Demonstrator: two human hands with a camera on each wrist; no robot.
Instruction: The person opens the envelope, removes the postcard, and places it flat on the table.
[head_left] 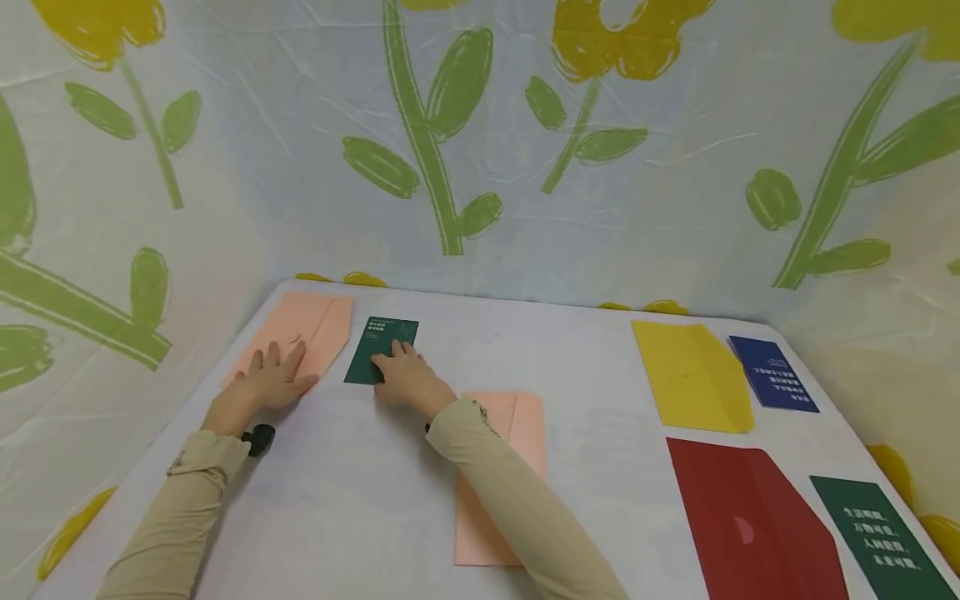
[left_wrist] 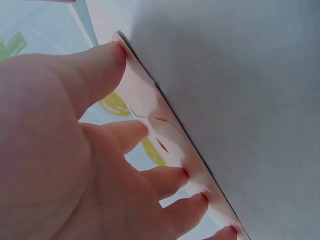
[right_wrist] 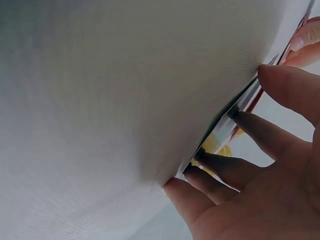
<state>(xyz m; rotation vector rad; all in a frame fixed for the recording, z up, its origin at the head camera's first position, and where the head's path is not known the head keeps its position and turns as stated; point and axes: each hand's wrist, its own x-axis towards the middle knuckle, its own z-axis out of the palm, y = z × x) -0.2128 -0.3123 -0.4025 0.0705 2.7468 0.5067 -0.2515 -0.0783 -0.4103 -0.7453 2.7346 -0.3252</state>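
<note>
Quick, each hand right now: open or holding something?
Left hand: open, resting on a pink paper envelope.
Right hand: open, touching a dark green rectangular card.

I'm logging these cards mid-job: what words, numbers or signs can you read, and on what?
"生活明朗, 万物可爱, 人间值得, 未来可期": lower green card, bottom right; last lines less certain.
Upper green card, under the right hand: white print, too small to read.
Blue card: white print, too blurred.

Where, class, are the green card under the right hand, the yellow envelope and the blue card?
Green card [head_left: 367, 347], head view: uncovered left part.
Yellow envelope [head_left: 688, 379], head view: middle.
Blue card [head_left: 772, 375], head view: middle.
</note>
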